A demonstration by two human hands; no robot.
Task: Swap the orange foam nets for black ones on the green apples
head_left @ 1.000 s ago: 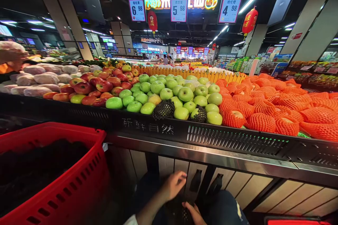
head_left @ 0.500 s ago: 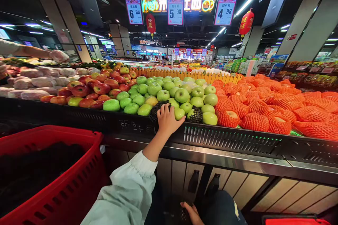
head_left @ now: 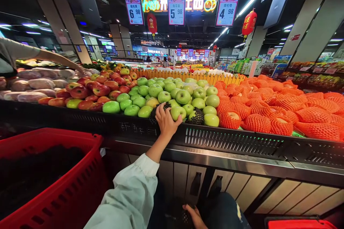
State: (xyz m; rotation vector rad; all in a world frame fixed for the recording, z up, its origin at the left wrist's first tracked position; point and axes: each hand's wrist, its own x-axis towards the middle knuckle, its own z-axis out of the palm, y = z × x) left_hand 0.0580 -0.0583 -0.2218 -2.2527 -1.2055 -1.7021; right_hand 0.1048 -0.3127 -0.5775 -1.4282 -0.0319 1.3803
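My left hand (head_left: 167, 123), in a pale sleeve, reaches over the front edge of the fruit display. Its fingers and thumb are closed around a green apple (head_left: 178, 113) at the front of the pile of green apples (head_left: 163, 96). A black foam net (head_left: 153, 115) lies just behind and left of the fingers; part of it is hidden. Another black net (head_left: 198, 117) wraps an apple to the right. Low by my knee, my right hand (head_left: 195, 217) is partly in shadow, its fingers closed on a dark netted piece (head_left: 185, 217).
A red basket (head_left: 91, 157) with dark contents stands at the left. Red apples (head_left: 92, 91) and wrapped fruit (head_left: 40, 84) lie left of the green ones, orange-netted fruit (head_left: 258, 109) right. Another person's arm (head_left: 53, 57) reaches in at far left. A red object (head_left: 298, 224) is at lower right.
The green apple under my left hand has shifted slightly left, into my grip. The other person's arm has swung down and right to the fruit. My right hand has hardly moved.
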